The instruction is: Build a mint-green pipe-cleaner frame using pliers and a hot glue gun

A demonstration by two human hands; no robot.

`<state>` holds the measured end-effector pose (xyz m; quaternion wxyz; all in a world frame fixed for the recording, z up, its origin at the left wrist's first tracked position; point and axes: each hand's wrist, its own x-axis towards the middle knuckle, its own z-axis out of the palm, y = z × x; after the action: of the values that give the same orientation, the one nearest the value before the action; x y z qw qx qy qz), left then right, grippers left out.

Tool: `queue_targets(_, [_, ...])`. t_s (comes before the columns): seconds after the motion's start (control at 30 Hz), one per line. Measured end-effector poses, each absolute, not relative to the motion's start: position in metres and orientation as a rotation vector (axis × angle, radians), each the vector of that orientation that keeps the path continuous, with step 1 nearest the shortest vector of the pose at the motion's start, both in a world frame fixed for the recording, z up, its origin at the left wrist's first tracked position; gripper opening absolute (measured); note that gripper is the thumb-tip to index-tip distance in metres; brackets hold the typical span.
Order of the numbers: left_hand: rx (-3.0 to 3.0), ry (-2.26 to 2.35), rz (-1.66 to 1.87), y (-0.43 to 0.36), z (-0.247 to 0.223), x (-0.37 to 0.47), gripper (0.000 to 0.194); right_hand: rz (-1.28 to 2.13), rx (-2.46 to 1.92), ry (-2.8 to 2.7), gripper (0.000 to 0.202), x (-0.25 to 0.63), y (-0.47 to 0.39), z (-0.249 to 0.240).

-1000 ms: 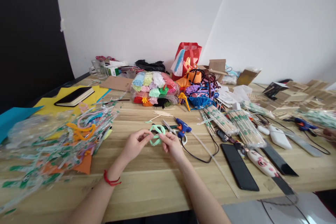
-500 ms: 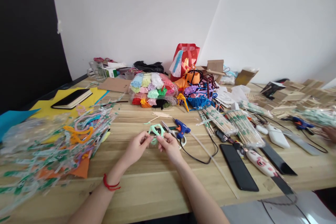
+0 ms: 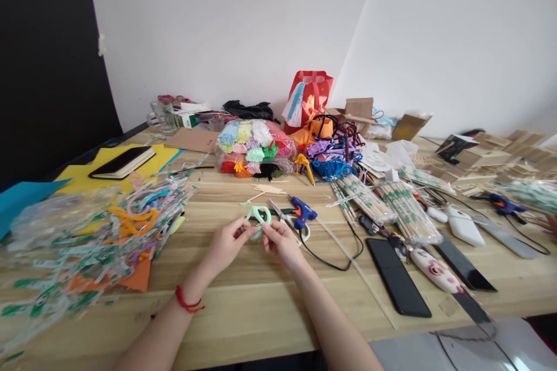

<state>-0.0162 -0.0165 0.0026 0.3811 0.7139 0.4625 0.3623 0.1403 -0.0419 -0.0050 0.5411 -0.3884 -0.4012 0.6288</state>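
A mint-green pipe cleaner (image 3: 262,212), bent into loops, is held over the middle of the table. My left hand (image 3: 232,242) pinches one side of it between thumb and fingers. From the other side my right hand (image 3: 281,243) also pinches it, its fingertips close to the left ones. The exact spot of each grip is partly covered by the fingers. Just beyond my right hand lie scissors (image 3: 287,220) and a blue hot glue gun (image 3: 303,213) with a black cord.
Left are a heap of plastic wrappers (image 3: 100,255) and a black notebook (image 3: 124,162). A bag of coloured pipe cleaners (image 3: 255,148) lies behind. To the right are bundled wooden sticks (image 3: 407,211), a black phone (image 3: 397,275) and a second glue gun (image 3: 507,204). Part of another person's hand (image 3: 552,225) shows at the right edge.
Both hands keep their pinch on the pipe cleaner, with the fingers shifting only slightly. The whole view has moved a little.
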Motion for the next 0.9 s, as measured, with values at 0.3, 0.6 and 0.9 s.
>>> queue_targets(0.3, [1.784,1.125,0.863,-0.010,0.003,-0.021,0.042,1.503,-0.886,-1.024,0.034,0.139,-0.042,-0.007])
queue_targets(0.6, [1.490,1.197,0.910,-0.008,0.008,-0.024,0.046,1.353,-1.024,-1.263,0.037,0.137,-0.043,-0.006])
queue_targets(0.9, [1.106,1.061,0.878,-0.012,0.003,-0.017,0.046,1.367,-1.006,-1.286,0.038,0.132,-0.044,-0.008])
